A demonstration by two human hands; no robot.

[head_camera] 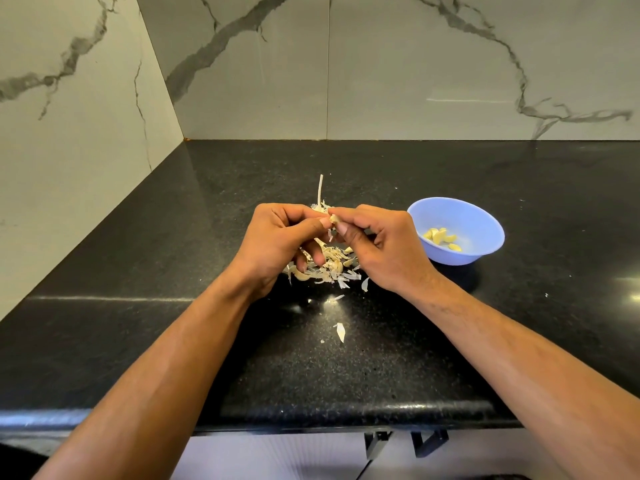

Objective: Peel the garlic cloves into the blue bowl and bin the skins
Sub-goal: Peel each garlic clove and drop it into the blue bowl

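stray skin flake (340, 331) nearest on black counter (138, 258). l hand (277, 244) + r hand (384, 244) both pinch garlic clove (334, 219) above skins pile (329, 268). blue bowl (485, 220) right, peeled cloves (441, 237) inside. stalk (320, 188) behind.

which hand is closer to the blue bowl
Right. The right hand sits just beside the blue bowl, pinching a garlic clove together with the left hand, which is farther away across the pile of skins.
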